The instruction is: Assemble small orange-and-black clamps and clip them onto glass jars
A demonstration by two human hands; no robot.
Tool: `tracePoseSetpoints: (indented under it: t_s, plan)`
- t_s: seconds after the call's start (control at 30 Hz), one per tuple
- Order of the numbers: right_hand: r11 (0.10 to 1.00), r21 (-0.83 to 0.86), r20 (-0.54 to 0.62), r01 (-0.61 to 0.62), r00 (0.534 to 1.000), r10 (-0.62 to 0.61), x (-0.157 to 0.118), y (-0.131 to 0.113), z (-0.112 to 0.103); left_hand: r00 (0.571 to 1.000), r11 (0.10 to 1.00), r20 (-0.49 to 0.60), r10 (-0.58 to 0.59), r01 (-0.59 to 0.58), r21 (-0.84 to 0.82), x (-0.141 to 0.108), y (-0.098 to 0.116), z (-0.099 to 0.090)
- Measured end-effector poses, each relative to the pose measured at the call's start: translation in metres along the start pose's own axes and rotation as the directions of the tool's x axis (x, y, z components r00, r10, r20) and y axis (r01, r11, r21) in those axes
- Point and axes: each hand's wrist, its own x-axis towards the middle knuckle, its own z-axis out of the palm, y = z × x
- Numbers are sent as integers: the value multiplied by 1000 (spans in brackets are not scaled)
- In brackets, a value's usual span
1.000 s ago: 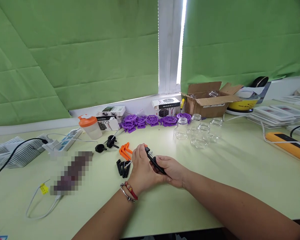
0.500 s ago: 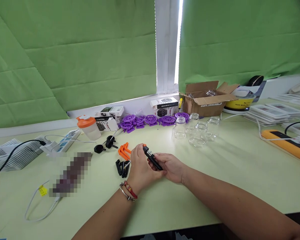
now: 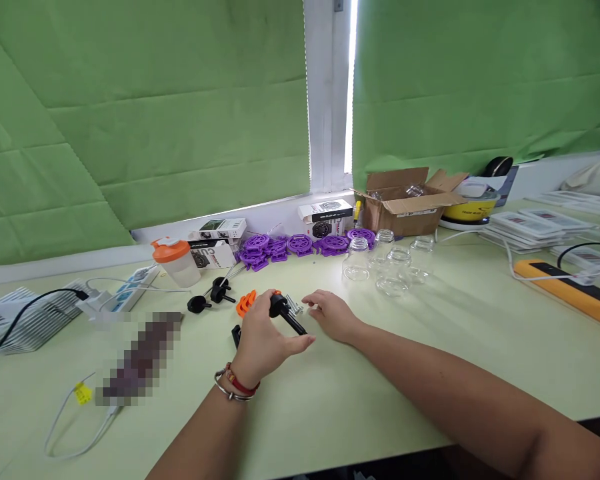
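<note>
My left hand holds a black part with a long handle, tilted down to the right between thumb and fingers. Several silver screws lie on the table just behind it. Beside them rests my right hand, its fingers bent and close together near the screws; whether they pinch anything is too small to tell. Orange brackets sit behind my left hand, partly covered. A black piece shows at the left edge of that hand. Two black round parts with stems lie farther left.
Clear glass jars stand behind my right hand. Purple discs, small boxes and an open carton line the back. An orange-lidded cup and power strip are left; an orange-black bar lies right.
My right hand has let go of the black part and moved down by the screws. The part stays in my left hand, which has shifted slightly left. The view has tilted a little.
</note>
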Motion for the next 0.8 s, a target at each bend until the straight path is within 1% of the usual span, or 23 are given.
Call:
tracePoseSetpoints:
  t_s: [0.07, 0.17, 0.23, 0.33, 0.5, 0.6, 0.7, 0.77, 0.8]
  plan:
    - [993, -101, 31, 65, 998, -62, 5, -3, 1, 993, 987, 101, -65, 79, -138, 0, 4, -4]
    - [977, -168, 73, 129, 990, -118, 12, -5, -1, 965, 933, 231, -123, 191, -304, 0, 6, -7]
    - [973, -178, 91, 149, 987, -134, 14, -6, -3, 945, 898, 293, -143, 249, -364, 0, 5, -7]
    - [968, -194, 98, 156, 985, -140, 15, -7, -4, 918, 875, 364, -156, 299, -381, 0, 3, -4]
    - [975, -176, 92, 134, 989, -119, 14, -7, -6, 896, 881, 410, -173, 327, -343, 1, 3, 2]
    - [979, -169, 120, 117, 988, -97, 16, -3, -10, 892, 886, 414, -184, 333, -322, 0, 2, 4]
    - [982, -160, 135, 103, 987, -82, 14, -2, -18, 895, 895, 397, -204, 334, -295, 0, 1, 5]
    - [985, -97, 92, 146, 986, -137, 8, -9, -29, 900, 900, 383, -207, 329, -285, 1, 0, 4]
    - [978, -46, 49, 202, 979, -199, 4, -15, -35, 902, 900, 379, -206, 327, -289, 1, 0, 2]
